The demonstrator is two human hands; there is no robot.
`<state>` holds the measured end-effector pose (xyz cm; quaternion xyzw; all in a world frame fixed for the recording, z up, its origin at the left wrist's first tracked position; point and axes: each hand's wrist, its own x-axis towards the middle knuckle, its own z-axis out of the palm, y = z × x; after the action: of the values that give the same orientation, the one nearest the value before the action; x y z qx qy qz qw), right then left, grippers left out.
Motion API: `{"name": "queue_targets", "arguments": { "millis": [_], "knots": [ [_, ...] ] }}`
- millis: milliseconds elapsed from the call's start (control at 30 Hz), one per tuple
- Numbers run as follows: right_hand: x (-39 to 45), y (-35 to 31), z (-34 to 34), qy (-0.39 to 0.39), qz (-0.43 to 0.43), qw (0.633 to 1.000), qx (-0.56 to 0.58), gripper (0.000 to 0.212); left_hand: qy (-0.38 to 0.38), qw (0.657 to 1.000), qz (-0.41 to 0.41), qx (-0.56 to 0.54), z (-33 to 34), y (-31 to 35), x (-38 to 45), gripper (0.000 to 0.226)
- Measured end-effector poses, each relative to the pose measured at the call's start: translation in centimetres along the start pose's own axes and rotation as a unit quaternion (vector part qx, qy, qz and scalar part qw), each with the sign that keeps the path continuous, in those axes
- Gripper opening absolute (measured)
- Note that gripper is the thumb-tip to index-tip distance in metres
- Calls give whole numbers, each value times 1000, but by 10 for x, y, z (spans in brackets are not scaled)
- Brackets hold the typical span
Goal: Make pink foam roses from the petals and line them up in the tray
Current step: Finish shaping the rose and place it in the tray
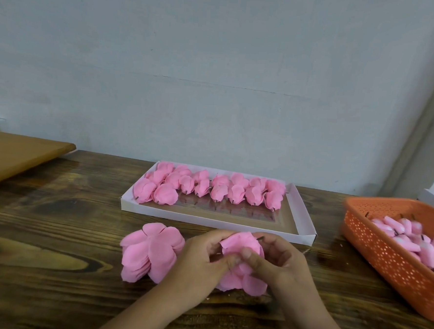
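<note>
Both hands meet at the near middle of the dark-stained wooden table, working on one half-made pink foam rose. The left hand curls its fingers and thumb round the rose's left side, and the right hand pinches it from the right, thumb pressed on the petals; a thin dark stem pokes out at the top near the right fingers. Loose petals of the same piece fan down onto the table beneath the hands.

At nine o'clock from the hands, just beside the left hand, lies a fanned stack of flat pink foam petal sheets. At twelve o'clock sits the shallow white cardboard tray, with finished pink roses lined up in rows along its far side; its near half shows bare brown bottom. At three o'clock, well apart from the hands, stands an orange perforated plastic basket holding small pink-and-white foam buds on dark stems. A plain light-brown board lies at ten o'clock, against the pale wall.
</note>
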<state>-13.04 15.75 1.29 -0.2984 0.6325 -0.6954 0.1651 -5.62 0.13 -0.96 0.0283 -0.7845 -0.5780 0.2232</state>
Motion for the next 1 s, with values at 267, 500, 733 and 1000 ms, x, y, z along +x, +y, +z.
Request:
{"name": "queue_targets", "arguments": {
  "millis": [267, 500, 733, 1000],
  "knots": [
    [1, -3, -2, 26, 23, 998, 50, 25, 12, 983, -91, -160, -6, 3, 3, 25],
    [-5, 3, 3, 134, -108, 966, -192, 16, 21, 977, -106, -183, -3, 2, 3, 29],
    [-11, 4, 6, 225, -200, 919, -253, 25, 12, 978, -107, -178, -2, 3, 2, 30],
    [-12, 4, 9, 125, -295, 901, -292, 28, 22, 965, -123, -230, 0, 4, 3, 31]
  ]
}}
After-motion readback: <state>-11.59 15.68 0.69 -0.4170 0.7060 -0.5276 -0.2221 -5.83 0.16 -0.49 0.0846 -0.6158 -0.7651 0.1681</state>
